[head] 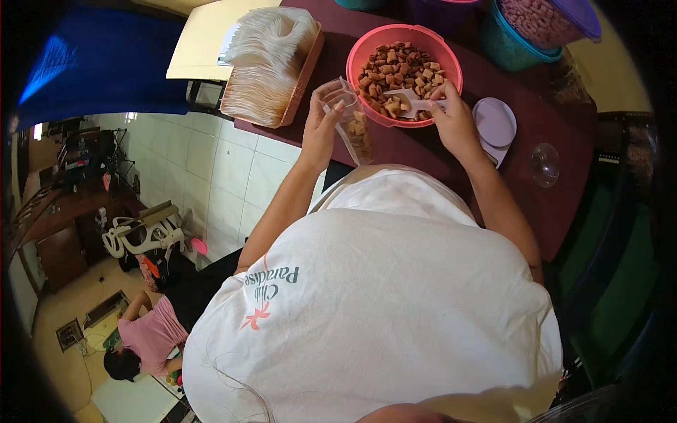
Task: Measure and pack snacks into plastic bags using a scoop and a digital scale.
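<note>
My left hand point(323, 119) holds a clear plastic pouch point(359, 138) by its open upper end, and brown pillow-shaped snack pieces lie in its lower part. Just right of the pouch stands a round pink plastic tub point(456, 69) of pillow-shaped snack pieces point(396, 66), some darker brown, some lighter. Over the tub's near right rim, my right hand point(449, 113) grips the handle of a white plastic scoop point(412, 103). The scoop's blade is down among the pieces, with a few pieces at it. My right fingers hide part of the handle.
A basket point(304, 90) packed with clear plastic bags stands at the left table edge. To the right are a white kitchen scale point(494, 124) and a clear round dish point(545, 165). Teal and purple tubs point(521, 47) stand at the back right. A person in pink point(153, 330) sits at lower left.
</note>
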The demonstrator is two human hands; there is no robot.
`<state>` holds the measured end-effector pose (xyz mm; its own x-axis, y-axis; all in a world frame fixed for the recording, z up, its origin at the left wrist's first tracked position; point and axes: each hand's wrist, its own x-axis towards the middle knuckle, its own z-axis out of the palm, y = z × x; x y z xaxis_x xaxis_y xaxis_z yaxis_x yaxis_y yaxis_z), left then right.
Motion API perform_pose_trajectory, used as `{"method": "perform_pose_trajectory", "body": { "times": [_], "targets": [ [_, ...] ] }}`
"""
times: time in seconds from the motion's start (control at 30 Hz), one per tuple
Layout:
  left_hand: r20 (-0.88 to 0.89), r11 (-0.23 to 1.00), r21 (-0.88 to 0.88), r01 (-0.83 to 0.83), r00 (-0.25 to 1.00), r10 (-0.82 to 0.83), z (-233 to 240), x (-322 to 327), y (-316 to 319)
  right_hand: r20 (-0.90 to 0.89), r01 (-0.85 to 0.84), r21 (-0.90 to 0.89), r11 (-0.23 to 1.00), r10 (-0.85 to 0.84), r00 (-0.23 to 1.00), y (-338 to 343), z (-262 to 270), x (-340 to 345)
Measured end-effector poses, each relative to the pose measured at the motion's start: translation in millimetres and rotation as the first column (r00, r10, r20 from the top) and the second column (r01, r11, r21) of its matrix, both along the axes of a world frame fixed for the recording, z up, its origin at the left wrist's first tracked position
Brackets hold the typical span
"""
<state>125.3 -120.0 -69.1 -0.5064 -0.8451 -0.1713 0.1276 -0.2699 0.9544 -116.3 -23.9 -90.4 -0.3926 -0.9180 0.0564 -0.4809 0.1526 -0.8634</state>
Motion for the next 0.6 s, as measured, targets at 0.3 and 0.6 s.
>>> {"method": "perform_pose_trajectory", "body": {
  "times": [0.3, 0.6],
  "targets": [
    [-0.074, 1.000, -0.017, 0.023, 0.997, -0.024, 8.2, -4.2, -3.9, 0.550, -0.018, 0.129, 0.992, -0.056, 0.833, -10.4, 7.2, -10.6],
    [0.099, 0.949, -0.311, 0.043, 0.995, -0.013, 25.9, -8.8, 4.8, 0.796, 0.101, 0.149, 0.984, -0.180, 0.579, -2.5, 13.7, -27.5]
  ]
}}
